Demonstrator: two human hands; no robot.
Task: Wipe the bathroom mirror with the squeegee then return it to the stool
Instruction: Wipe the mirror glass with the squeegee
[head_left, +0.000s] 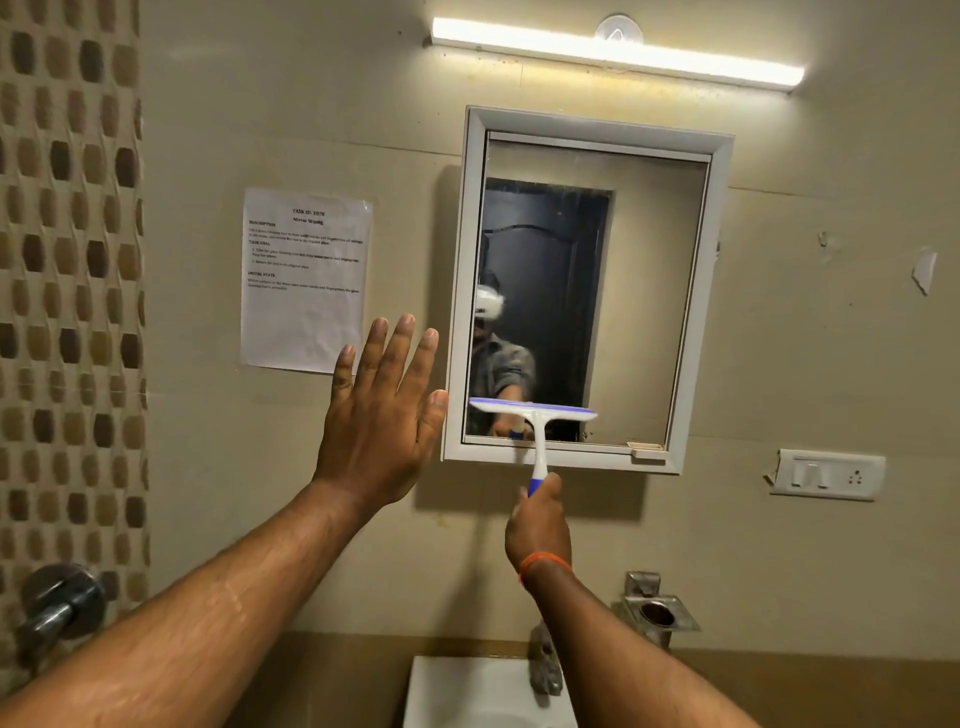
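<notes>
A white-framed mirror (649, 291) hangs on the beige wall ahead. My right hand (537, 525) grips the blue-and-white handle of a squeegee (535, 415). Its wide blade lies across the lower left part of the glass, near the bottom frame edge. My left hand (382, 415) is raised with fingers spread, palm toward the wall just left of the mirror frame, its thumb close to the frame; it holds nothing. The stool is not in view.
A printed sheet (304, 280) is stuck to the wall left of the mirror. A tube light (613, 52) glows above. Below are a white basin (467, 691) with a tap (545, 665), a metal holder (657, 613), a switch plate (828, 475) and a wall valve (62, 603).
</notes>
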